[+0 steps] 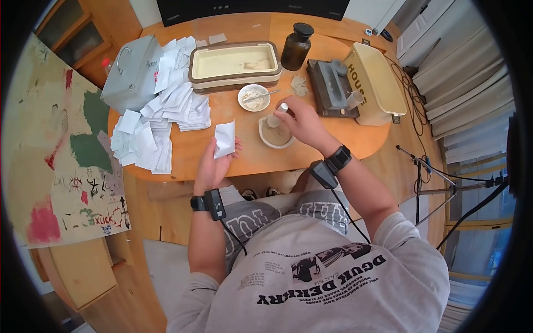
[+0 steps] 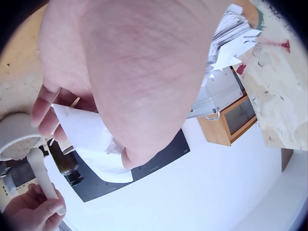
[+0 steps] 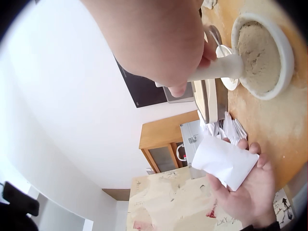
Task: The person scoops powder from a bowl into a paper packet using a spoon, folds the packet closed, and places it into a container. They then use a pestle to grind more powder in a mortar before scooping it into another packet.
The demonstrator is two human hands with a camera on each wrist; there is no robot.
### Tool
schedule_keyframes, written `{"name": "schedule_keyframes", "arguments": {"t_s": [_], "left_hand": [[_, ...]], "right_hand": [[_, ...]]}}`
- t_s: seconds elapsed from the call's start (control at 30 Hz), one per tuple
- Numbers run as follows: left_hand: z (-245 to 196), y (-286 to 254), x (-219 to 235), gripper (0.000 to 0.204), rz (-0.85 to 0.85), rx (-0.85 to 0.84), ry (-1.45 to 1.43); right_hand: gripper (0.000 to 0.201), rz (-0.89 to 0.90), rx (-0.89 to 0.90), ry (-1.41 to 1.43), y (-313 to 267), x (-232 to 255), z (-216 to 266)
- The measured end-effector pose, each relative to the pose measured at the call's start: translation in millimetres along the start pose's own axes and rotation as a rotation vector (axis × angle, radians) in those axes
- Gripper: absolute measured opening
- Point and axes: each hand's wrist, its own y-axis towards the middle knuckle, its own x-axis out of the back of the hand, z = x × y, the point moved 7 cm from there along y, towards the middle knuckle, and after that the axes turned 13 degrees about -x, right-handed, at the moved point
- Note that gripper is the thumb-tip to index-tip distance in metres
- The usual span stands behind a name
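A white paper packet is held between the thumb and fingers of the left hand, over the table's near edge. The right hand grips a white pestle, whose thick end is at the powder in a white mortar. In the right wrist view the pestle touches the beige powder near the mortar's rim. The left wrist view shows the packet partly behind the left palm.
Behind the mortar stands a small bowl with powder and a metal tool. Piled white packets and a grey metal case are at left. A cream tray, dark jar, grey scale and cream container stand further back.
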Motion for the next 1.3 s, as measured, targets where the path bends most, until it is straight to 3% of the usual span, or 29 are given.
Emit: {"name": "schedule_keyframes", "arguments": {"t_s": [0.03,0.1,0.3,0.5,0.8,0.93,1.0,1.3], "left_hand": [[1.1,-0.3,0.7,0.05,-0.004,0.001,0.016],[4.3,0.7,0.7,0.05,0.0,0.009,0.033],[3.0,0.5,-1.5,0.054,0.021,-0.005,0.097],[-0.4,-0.9,-4.3,0.05,0.019,-0.015,0.073],[0.9,0.9,-3.6,0.053,0.017,-0.011,0.106],[0.0,0.6,-5.6,0.05,0.012,-0.008,0.079],[-0.3,1.1,-4.8,0.05,0.012,-0.008,0.075],[-2.8,1.2,-6.3,0.05,0.034,-0.026,0.089]], "right_hand": [[0.026,0.001,-0.003,0.001,-2.9,-1.4,0.9],[0.023,-0.052,0.161,-0.012,-11.5,-0.4,14.3],[0.019,-0.01,0.242,-0.007,-24.5,-14.1,24.5],[0.02,0.047,0.103,0.034,-26.5,-14.6,9.7],[0.02,0.109,0.201,-0.058,-24.3,-15.1,6.4],[0.019,0.1,0.19,-0.08,-19.9,-13.2,3.6],[0.019,0.114,0.065,0.022,-17.0,-8.4,1.2],[0.017,0.07,0.142,0.057,-34.0,3.0,19.6]]}}
